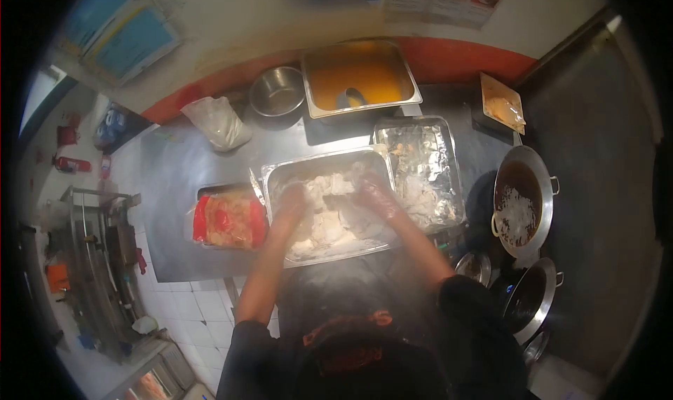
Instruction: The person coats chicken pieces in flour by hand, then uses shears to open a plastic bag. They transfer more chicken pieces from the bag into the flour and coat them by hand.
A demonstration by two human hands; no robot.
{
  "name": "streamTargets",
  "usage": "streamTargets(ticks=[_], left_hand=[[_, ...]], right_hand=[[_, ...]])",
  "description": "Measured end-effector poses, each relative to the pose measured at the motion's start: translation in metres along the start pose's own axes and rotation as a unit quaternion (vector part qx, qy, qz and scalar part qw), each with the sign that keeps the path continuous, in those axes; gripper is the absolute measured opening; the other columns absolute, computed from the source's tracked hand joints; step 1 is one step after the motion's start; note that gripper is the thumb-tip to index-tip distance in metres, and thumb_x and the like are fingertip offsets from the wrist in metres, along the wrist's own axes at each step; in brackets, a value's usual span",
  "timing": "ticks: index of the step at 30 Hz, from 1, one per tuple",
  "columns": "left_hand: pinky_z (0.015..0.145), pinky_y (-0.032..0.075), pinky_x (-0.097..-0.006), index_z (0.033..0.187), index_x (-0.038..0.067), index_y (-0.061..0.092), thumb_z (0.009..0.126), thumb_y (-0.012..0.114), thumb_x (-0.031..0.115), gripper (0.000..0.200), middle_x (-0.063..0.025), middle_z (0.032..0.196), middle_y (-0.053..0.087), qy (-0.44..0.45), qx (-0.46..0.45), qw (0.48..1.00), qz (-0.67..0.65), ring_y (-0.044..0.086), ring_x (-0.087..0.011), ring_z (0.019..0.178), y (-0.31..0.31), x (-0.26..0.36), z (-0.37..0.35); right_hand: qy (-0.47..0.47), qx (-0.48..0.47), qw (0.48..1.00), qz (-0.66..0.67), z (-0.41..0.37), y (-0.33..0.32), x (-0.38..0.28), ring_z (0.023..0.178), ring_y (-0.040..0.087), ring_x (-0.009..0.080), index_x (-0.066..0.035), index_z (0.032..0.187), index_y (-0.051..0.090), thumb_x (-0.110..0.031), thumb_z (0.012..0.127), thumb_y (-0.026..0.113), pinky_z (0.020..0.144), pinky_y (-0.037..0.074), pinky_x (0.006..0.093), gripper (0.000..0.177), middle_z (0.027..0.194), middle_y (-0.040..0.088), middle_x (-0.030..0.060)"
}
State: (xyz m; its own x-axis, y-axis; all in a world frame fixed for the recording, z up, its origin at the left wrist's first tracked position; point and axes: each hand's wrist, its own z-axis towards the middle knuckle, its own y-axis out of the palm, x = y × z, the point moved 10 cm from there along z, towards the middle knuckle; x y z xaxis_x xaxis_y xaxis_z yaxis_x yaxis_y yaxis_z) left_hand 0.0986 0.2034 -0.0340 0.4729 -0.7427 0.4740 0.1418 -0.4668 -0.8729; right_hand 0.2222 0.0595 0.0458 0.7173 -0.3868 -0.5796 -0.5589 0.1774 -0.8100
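A steel tray (275, 169) in front of me holds white flour (329, 235) and floured food pieces (329, 184). My left hand (291, 200) is inside the tray at its left side, its fingers blurred by flour and haze. On the right, my right hand (375, 195), dusted white and apparently in a clear glove, is closed at the edge of a floured piece. Those pieces lie between both hands, with a dark shadow under them. What kind of food is under the coating cannot be made out.
Right of the flour stands a foil-like tray (442, 169) with crumbs. Behind are a pan of orange liquid (364, 71), a steel bowl (277, 92) and a white bag (217, 123). A red-and-clear package (230, 219) sits left. Two woks (522, 200) of dark liquid stand right.
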Motion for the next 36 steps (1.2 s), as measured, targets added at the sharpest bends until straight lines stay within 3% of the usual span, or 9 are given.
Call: streamTargets(ticks=[10, 15, 17, 18, 19, 25, 27, 33, 36], left_hand=[[0.081, 0.045, -0.0428, 0.092, 0.001, 0.061, 0.078, 0.054, 0.011, 0.019, -0.0211, 0.098, 0.061, -0.006, -0.086, 0.996, 0.015, 0.058, -0.0343, 0.095, -0.080, 0.078, -0.003], [0.089, 0.043, -0.0422, 0.116, -0.004, 0.052, 0.066, 0.074, 0.034, 0.066, -0.0274, 0.106, 0.059, 0.120, -0.096, 0.977, -0.145, 0.056, -0.0387, 0.100, -0.074, 0.141, 0.005], [0.088, 0.045, -0.0410, 0.112, -0.003, 0.055, 0.065, 0.073, 0.034, 0.062, -0.0258, 0.106, 0.059, 0.106, -0.237, 0.952, -0.164, 0.057, -0.0375, 0.100, -0.062, 0.200, 0.013], [0.087, 0.046, -0.0399, 0.107, -0.001, 0.059, 0.068, 0.071, 0.034, 0.054, -0.0241, 0.108, 0.059, 0.145, -0.247, 0.936, -0.205, 0.059, -0.0354, 0.099, -0.083, 0.243, 0.011], [0.083, 0.047, -0.0382, 0.108, 0.001, 0.060, 0.069, 0.071, 0.034, 0.052, -0.0197, 0.104, 0.062, 0.154, -0.198, 0.936, -0.249, 0.061, -0.0321, 0.094, -0.074, 0.262, 0.016], [0.084, 0.048, -0.0360, 0.106, 0.004, 0.063, 0.076, 0.065, 0.029, 0.039, -0.0159, 0.105, 0.064, 0.203, -0.139, 0.872, -0.422, 0.062, -0.0284, 0.095, -0.044, 0.254, 0.022], [0.086, 0.047, -0.0375, 0.104, 0.004, 0.064, 0.075, 0.065, 0.027, 0.037, -0.0169, 0.103, 0.064, 0.161, -0.096, 0.921, -0.343, 0.062, -0.0311, 0.094, -0.069, 0.214, 0.020], [0.080, 0.048, -0.0394, 0.095, 0.000, 0.064, 0.071, 0.065, 0.019, 0.031, -0.0187, 0.093, 0.064, -0.088, -0.017, 0.992, -0.085, 0.061, -0.0325, 0.090, 0.003, 0.027, 0.024], [0.081, 0.047, -0.0391, 0.095, -0.001, 0.063, 0.071, 0.067, 0.024, 0.035, -0.0195, 0.091, 0.063, -0.022, 0.052, 0.997, -0.052, 0.060, -0.0343, 0.089, -0.005, 0.053, 0.021]], right_hand=[[0.071, -0.067, 0.995, -0.014, -0.043, -0.002, 0.017, 0.091, 0.053, 0.0156, -0.002, 0.110, 0.052, -0.008, 0.090, 0.046, 0.082, 0.044, 0.0291, 0.022, 0.100, 0.055, 0.0054], [0.123, 0.097, 0.973, 0.172, -0.114, 0.000, 0.111, 0.081, 0.051, 0.0100, -0.003, 0.112, 0.054, -0.008, 0.090, 0.048, 0.072, 0.046, 0.0280, 0.023, 0.092, 0.053, 0.0011], [0.290, 0.201, 0.705, 0.615, -0.142, -0.069, 0.082, 0.070, 0.048, 0.0059, -0.002, 0.104, 0.060, 0.001, 0.086, 0.047, 0.062, 0.046, 0.0252, 0.023, 0.079, 0.050, -0.0042], [0.273, 0.188, 0.905, 0.267, -0.139, -0.104, 0.090, 0.065, 0.051, 0.0141, 0.000, 0.096, 0.061, -0.003, 0.081, 0.050, 0.060, 0.046, 0.0295, 0.018, 0.074, 0.054, 0.0037], [0.211, 0.156, 0.957, -0.127, -0.139, -0.136, 0.090, 0.060, 0.055, 0.0224, 0.003, 0.087, 0.062, -0.006, 0.077, 0.053, 0.059, 0.046, 0.0339, 0.016, 0.068, 0.057, 0.0116], [0.285, 0.238, 0.925, 0.086, -0.175, -0.136, 0.122, 0.072, 0.052, 0.0245, 0.000, 0.091, 0.054, -0.012, 0.082, 0.053, 0.068, 0.046, 0.0344, 0.015, 0.081, 0.055, 0.0128], [0.147, 0.233, 0.940, -0.199, -0.168, -0.120, 0.099, 0.079, 0.056, 0.0291, 0.002, 0.102, 0.055, -0.009, 0.086, 0.048, 0.072, 0.045, 0.0379, 0.021, 0.087, 0.057, 0.0159], [0.152, 0.202, 0.843, 0.475, -0.067, -0.045, 0.034, 0.096, 0.055, 0.0227, -0.004, 0.116, 0.052, -0.013, 0.092, 0.044, 0.080, 0.046, 0.0356, 0.026, 0.105, 0.055, 0.0114], [0.106, 0.021, 0.994, -0.013, -0.008, -0.006, 0.021, 0.090, 0.057, 0.0227, -0.004, 0.110, 0.055, -0.013, 0.091, 0.045, 0.076, 0.047, 0.0357, 0.023, 0.098, 0.057, 0.0117]])
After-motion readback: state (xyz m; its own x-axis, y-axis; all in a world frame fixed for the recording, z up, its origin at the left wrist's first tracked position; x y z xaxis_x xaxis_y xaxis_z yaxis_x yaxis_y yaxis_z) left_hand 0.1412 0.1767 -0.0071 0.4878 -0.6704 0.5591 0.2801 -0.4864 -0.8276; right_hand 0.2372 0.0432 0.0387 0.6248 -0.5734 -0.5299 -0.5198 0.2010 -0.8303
